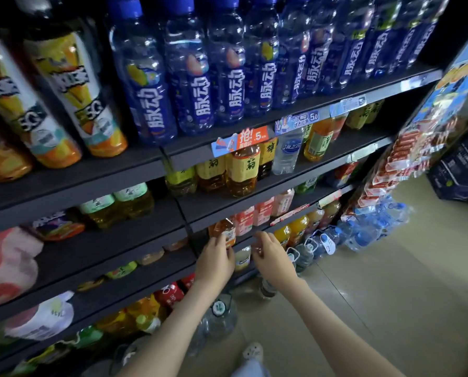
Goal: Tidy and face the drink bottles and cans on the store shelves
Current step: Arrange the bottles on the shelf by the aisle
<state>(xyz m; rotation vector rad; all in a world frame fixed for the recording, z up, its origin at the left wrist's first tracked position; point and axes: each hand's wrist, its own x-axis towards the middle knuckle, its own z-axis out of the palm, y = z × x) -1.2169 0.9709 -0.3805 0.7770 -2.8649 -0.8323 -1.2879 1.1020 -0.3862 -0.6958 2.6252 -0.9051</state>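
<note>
While amber bottle (pixel 221 226) stands upright | left hand (pixel 215 261) touches it | right hand (pixel 271 258) loose, empty

Blurred orange-label bottles (pixel 64 91) at upper left run off the frame's edge. At lower centre, the left hand (pixel 215 261) hides the base of the amber bottle (pixel 223 229); its grip is unclear.

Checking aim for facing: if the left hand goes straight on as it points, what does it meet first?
The amber bottle with a white label, just ahead of the left hand; its fingers may already touch it, depth is unclear.
</note>
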